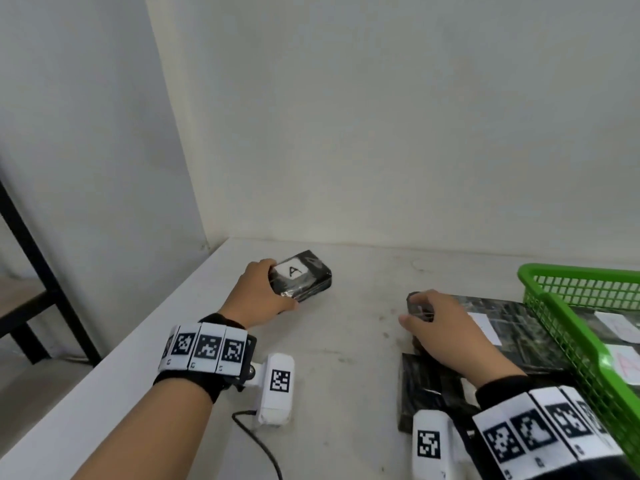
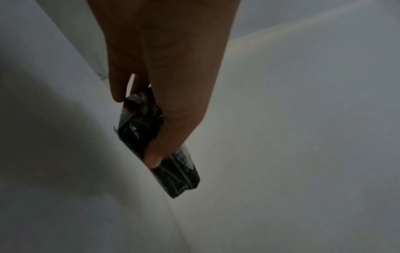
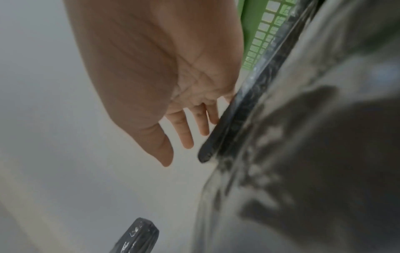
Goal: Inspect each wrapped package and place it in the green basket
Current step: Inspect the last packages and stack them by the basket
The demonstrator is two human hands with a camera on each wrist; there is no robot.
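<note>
Hands at work on a white table (image 1: 194, 341); the left hand (image 1: 258, 292) grips a small black wrapped package (image 1: 304, 277) by its near end, thumb along one side and fingers along the other, its white label marked "A" facing up; the right hand (image 1: 446, 327) lies with fingers loosely spread atop a larger flat package (image 1: 519, 327), touching its edge; this package sits against the green basket (image 1: 568, 327), which holds other labelled packages (image 1: 620, 327).

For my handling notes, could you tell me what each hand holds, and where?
The left hand grips the small black package by its near end. The right hand holds nothing, fingers relaxed.
</note>
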